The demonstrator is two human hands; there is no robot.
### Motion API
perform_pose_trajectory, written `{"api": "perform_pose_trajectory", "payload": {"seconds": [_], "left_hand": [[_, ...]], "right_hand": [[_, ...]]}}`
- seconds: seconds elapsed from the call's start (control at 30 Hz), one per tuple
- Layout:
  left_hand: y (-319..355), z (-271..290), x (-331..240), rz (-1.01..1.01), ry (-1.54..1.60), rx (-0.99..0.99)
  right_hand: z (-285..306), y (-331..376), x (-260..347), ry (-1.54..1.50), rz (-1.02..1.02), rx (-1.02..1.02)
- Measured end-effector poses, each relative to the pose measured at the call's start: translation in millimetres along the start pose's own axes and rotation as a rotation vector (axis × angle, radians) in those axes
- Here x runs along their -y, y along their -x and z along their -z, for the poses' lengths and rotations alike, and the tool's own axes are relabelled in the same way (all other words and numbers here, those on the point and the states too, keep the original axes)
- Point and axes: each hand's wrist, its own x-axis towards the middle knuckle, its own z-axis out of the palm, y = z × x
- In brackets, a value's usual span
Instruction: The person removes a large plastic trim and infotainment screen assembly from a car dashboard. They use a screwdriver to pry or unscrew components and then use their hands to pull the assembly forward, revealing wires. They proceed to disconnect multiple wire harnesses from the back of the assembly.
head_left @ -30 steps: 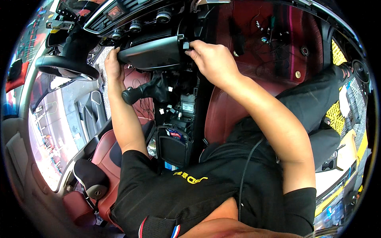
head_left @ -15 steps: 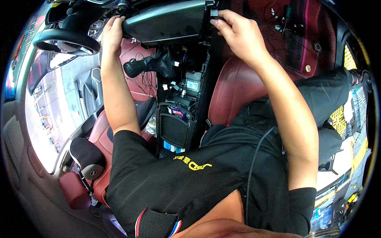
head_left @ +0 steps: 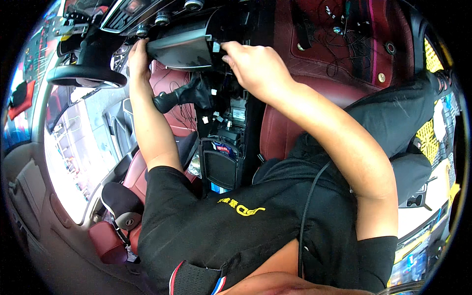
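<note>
A broad dark panel [head_left: 179, 49], glossy and slightly curved like a car console cover, is held up in front of the dashboard. My left hand [head_left: 139, 58] grips its left end, the fingers partly hidden behind the edge. At the other end my right hand [head_left: 255, 68] pinches the rim beside a small pale tab [head_left: 216, 46]. Just below the panel stands the gear lever [head_left: 167, 100] with its black leather boot [head_left: 196, 93]. Under it lies the opened centre console [head_left: 231, 110], with white connectors and a silver module showing.
The steering wheel [head_left: 86, 77] is at the far left, below dashboard vents and knobs [head_left: 161, 19]. A red seat [head_left: 280, 123] borders the console on the right. Loose thin cables [head_left: 337, 59] lie on the red mat at the upper right. A black tray [head_left: 221, 167] sits nearer me.
Both hands have carried the panel lower in the view; its right end and my right hand have swung left. More of the dashboard now shows above it.
</note>
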Motion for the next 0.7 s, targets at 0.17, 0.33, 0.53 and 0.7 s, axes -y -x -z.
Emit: {"api": "perform_pose_trajectory", "payload": {"seconds": [0.17, 0.33, 0.53, 0.7], "left_hand": [[-9.4, 0.0, 9.7, 0.081, 0.037, -0.050], [-6.1, -1.2, 8.6, 0.042, -0.030, -0.083], [-7.0, 10.9, 22.8, -0.127, -0.032, -0.017], [11.6, -4.8, 10.7, -0.154, -0.104, -0.080]], "right_hand": [[5.2, -10.9, 7.2, -0.010, -0.006, 0.050], [5.8, -6.5, -11.4, -0.033, 0.017, 0.004], [2.4, -3.9, -34.4, -0.082, 0.134, -0.033], [-6.2, 7.6, -32.6, -0.070, 0.192, -0.139]]}}
